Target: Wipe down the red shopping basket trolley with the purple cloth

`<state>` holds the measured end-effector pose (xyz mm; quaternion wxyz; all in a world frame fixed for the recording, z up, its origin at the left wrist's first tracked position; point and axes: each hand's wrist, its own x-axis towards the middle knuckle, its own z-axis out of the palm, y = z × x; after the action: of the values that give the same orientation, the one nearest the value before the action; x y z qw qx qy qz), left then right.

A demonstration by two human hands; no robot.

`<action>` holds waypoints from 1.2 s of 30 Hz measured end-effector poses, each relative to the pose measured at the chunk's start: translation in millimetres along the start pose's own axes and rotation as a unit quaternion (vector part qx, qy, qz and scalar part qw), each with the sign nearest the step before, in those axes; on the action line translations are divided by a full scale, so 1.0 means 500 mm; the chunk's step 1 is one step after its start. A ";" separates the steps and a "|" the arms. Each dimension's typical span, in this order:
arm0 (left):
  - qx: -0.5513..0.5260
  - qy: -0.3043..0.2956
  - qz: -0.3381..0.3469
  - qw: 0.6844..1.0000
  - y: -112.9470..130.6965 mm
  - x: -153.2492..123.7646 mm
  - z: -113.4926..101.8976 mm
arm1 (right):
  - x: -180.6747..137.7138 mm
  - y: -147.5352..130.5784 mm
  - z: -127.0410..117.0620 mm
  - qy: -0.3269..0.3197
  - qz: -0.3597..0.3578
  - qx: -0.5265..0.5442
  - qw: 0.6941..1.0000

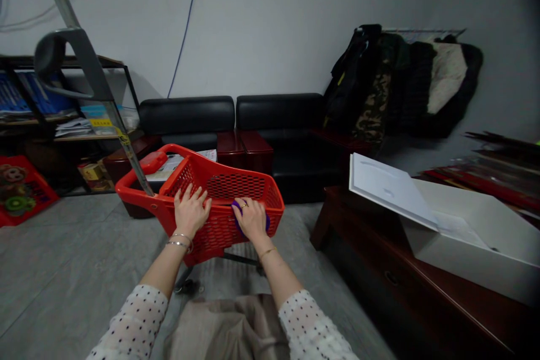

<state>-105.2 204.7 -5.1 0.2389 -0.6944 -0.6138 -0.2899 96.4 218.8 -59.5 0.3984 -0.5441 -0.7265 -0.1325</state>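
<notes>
A red plastic shopping basket (219, 185) on a wheeled frame stands on the grey floor in front of me, tilted toward me. My left hand (190, 211) lies flat on its near wall, fingers spread over the rim. My right hand (252, 218) presses a purple cloth (236, 209) against the same wall, a little to the right. A grey pull handle (70, 62) on a metal pole rises from the basket's left end.
A black sofa (236, 118) stands against the wall behind the basket. A dark wooden table (379, 259) on the right carries an open white box (459, 225). Coats (400, 79) hang at the back right. A shelf (63, 112) with papers stands at left.
</notes>
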 end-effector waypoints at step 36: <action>-0.033 -0.030 0.004 0.999 0.021 -0.009 -0.021 | -0.043 0.092 -0.028 0.062 0.046 0.016 0.997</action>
<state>-96.4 192.9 -0.2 0.1987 -0.7123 -0.6083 -0.2884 145.8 212.3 -77.0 0.4569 -0.5615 -0.6764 -0.1361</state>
